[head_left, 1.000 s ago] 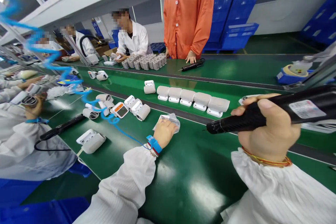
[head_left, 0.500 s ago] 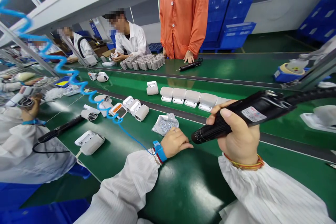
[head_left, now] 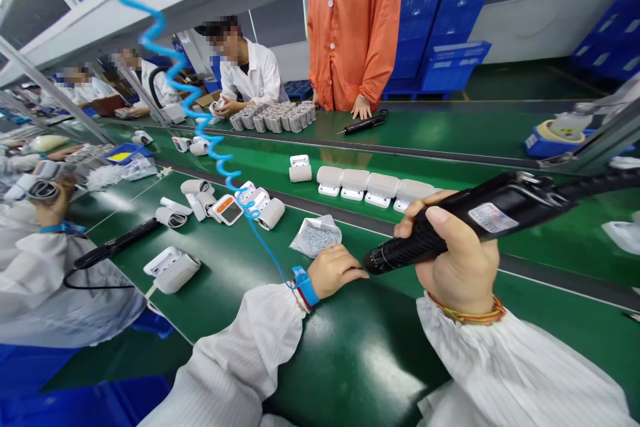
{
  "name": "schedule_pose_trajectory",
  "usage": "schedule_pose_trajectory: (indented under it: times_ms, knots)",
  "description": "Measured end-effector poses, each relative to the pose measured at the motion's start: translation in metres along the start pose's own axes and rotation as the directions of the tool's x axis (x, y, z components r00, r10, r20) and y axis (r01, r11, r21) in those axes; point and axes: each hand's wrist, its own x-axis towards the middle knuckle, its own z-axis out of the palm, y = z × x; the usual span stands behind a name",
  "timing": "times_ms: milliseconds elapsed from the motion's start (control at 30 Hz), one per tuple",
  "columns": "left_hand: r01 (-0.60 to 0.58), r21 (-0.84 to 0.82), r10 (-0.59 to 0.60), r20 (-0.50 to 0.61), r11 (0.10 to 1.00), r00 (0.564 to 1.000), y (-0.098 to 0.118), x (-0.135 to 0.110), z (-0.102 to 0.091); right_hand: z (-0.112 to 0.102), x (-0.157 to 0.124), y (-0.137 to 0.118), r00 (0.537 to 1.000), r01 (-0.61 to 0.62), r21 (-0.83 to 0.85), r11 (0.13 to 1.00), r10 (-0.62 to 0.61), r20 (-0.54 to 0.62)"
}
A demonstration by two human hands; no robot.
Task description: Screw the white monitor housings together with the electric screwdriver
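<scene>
My right hand (head_left: 463, 260) is wrapped around a black electric screwdriver (head_left: 440, 223), which points left and slightly down. Just off its nose, my left hand (head_left: 339, 271) is closed in a pinch; whatever the fingertips hold is hidden or too small to make out. A blue strap with a coiled blue cord (head_left: 220, 147) circles my left wrist. Behind that hand lies a clear bag of small metal screws (head_left: 316, 236) on the green bench (head_left: 345, 353). Several white devices with grey cuffs (head_left: 263, 205), which look like wrist blood pressure monitors, lie left of the bag.
A row of cuffed devices (head_left: 354, 181) sits on the green conveyor (head_left: 450, 170) beyond my hands. One more device (head_left: 173, 269) lies at the left. A co-worker's sleeve (head_left: 35, 260) and another black screwdriver (head_left: 117, 242) are further left. Across the line stands a person in orange (head_left: 353, 40).
The cuffed devices on the conveyor have shifted to the right. The coiled cord has swung right. Both my hands and the screwdriver have stayed almost still.
</scene>
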Motion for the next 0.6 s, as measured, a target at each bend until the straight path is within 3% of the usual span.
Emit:
schedule_pose_trajectory:
  times_ms: [200,367,467,600]
  knots:
    - [-0.049,0.040,0.049,-0.018,0.998,0.999,0.001,0.000,-0.002,-0.001,-0.007,0.003,0.998,0.023,0.014,1.000,-0.024,0.066]
    - [-0.022,0.029,0.026,-0.147,0.999,0.989,0.004,0.010,-0.022,-0.003,-0.001,-0.009,0.998,0.047,0.016,0.999,-0.048,0.028]
    - [0.076,0.120,-0.045,-0.241,0.990,0.969,-0.017,0.029,-0.046,-0.007,0.012,-0.028,0.987,0.078,0.063,0.995,-0.068,-0.148]
    - [0.273,0.267,-0.189,-0.301,0.924,0.935,-0.073,0.069,-0.077,-0.033,0.032,-0.051,0.925,0.199,0.053,0.979,-0.170,-0.339]
